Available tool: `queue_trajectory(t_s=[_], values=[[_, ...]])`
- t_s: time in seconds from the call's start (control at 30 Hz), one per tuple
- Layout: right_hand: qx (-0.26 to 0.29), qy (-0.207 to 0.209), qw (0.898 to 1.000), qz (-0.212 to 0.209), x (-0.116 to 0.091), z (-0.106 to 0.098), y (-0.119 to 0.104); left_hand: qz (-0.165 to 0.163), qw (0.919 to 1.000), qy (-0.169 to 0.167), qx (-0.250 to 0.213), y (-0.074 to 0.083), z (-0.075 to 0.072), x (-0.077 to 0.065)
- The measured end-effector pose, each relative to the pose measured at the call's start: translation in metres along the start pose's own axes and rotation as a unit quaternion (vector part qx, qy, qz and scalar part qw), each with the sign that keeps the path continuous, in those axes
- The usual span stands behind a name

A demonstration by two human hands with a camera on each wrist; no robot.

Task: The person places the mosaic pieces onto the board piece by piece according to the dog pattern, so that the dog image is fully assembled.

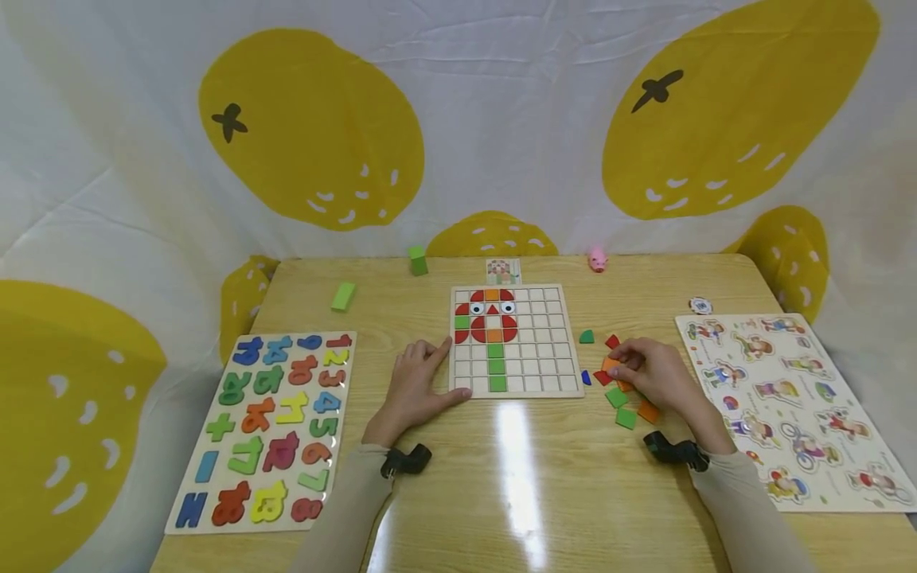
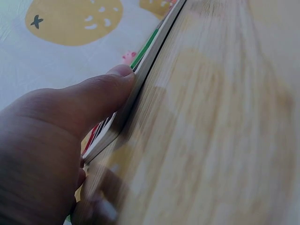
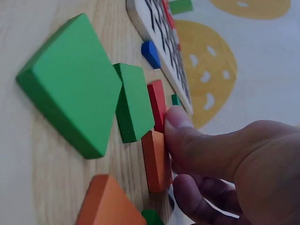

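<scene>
A square wooden grid board (image 1: 542, 348) lies on the table, with red, orange and green tiles and two eye tiles (image 1: 508, 308) set in its left part. My left hand (image 1: 415, 386) rests around its near left corner, fingers and thumb spread. In the left wrist view the thumb (image 2: 101, 96) presses the board's near edge. To the right of the board, my right hand (image 1: 652, 372) pinches an orange tile (image 1: 610, 364) among loose tiles. Around it lie a red tile (image 3: 157, 104), a green square tile (image 3: 75, 86) and another orange tile (image 3: 155, 161).
A number puzzle board (image 1: 269, 430) lies at the left, a picture puzzle board (image 1: 795, 406) at the right. Behind the grid board are a small picture card (image 1: 504, 271), a pink pig figure (image 1: 598, 259) and green blocks (image 1: 343, 297). A round chip (image 1: 700, 305) lies at the right.
</scene>
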State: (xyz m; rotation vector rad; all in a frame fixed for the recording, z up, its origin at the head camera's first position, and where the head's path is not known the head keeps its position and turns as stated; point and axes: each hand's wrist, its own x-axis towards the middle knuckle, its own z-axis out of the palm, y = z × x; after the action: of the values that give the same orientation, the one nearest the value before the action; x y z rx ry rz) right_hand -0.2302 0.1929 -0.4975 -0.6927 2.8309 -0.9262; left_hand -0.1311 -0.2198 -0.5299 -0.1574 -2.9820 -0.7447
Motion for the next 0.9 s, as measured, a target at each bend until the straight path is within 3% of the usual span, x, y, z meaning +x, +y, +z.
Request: queue_trajectory(t_s=[0.17, 0.33, 0.47, 0.67, 0.9], values=[[0.020, 0.031, 0.999, -0.007, 0.009, 0.005, -0.002, 0.005, 0.9999, 0.004, 0.008, -0.003, 0.002, 0.000], [0.142, 0.043, 0.989, -0.022, 0.027, 0.018, -0.032, 0.003, 0.9999, 0.007, 0.009, -0.005, -0.001, -0.001], [0.214, 0.012, 0.976, -0.033, 0.047, 0.044, -0.061, 0.001, 0.9999, 0.011, 0.008, -0.007, 0.000, -0.001], [0.168, -0.016, 0.985, -0.038, 0.066, 0.077, -0.090, 0.007, 0.9999, 0.014, -0.001, -0.004, 0.003, 0.000], [0.114, -0.004, 0.993, -0.032, 0.069, 0.083, -0.100, 0.010, 0.9998, 0.018, 0.007, -0.003, 0.002, -0.001]])
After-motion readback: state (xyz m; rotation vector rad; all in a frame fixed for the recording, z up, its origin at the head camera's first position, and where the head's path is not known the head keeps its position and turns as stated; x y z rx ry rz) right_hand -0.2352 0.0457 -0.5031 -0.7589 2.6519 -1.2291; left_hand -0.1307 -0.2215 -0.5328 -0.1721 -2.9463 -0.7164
